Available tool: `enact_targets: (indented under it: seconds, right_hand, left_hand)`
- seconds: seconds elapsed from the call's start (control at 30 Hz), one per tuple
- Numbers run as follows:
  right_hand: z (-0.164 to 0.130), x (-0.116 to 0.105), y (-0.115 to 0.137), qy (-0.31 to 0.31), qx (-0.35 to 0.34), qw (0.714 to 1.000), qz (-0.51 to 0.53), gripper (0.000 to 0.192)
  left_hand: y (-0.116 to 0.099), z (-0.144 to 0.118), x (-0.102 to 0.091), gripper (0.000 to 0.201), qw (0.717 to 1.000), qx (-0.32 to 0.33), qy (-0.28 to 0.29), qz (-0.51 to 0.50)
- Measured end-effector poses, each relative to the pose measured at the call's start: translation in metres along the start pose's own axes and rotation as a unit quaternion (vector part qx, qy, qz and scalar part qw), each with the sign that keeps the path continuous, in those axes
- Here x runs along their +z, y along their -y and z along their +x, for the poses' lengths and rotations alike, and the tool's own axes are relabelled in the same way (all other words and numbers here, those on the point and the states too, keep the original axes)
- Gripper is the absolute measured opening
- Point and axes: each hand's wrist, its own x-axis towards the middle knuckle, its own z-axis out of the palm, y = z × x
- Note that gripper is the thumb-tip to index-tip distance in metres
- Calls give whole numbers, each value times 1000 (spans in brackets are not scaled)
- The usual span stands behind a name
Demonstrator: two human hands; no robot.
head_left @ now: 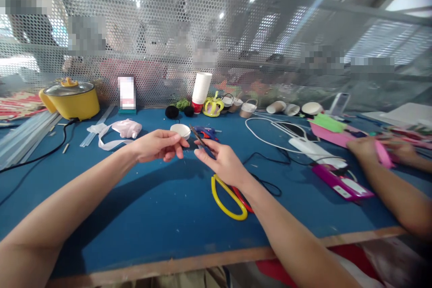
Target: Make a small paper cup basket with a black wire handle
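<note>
Forearm [286, 234] partly hides scissors [239, 217] the right hand [224, 163] grips; left hand [159, 145], contents unclear, overlaps cup [182, 130].

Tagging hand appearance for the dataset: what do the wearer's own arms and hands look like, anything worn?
Left hand and right hand: ungloved, no rings visible. Left forearm and right forearm: bare, no watch, bracelet, cable or marking to be seen. Whether sleeves start higher up, can't tell.
</note>
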Motion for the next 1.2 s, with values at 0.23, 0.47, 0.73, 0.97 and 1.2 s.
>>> enact_targets:
  seconds: [0.23, 0.47, 0.73, 0.97, 1.2]
  right_hand:
    - [-1, 0, -2, 58, -10, 998, 37, 38]
    - [-2, 5, -2, 44, -1, 998, 38, 37]
    - [-1, 1, 0, 53, -5, 997, 52, 38]
    - [0, -10, 1, 48, -6, 996, -75, 42]
    - [78, -43, -30, 9, 27, 965, -260, 55]
  left_hand:
    - [6, 3, 3, 17, 999, -2, -13, -38]
    - [3, 2, 2, 23, 997, -3, -5, -72]
    - [7, 2, -5, 11, 986, -26, 77, -148]
    - [-4, 1, -15, 14, 999, -3, -33, -35]
    - [-19, 0, -48, 16, 965, 85, -241, -54]
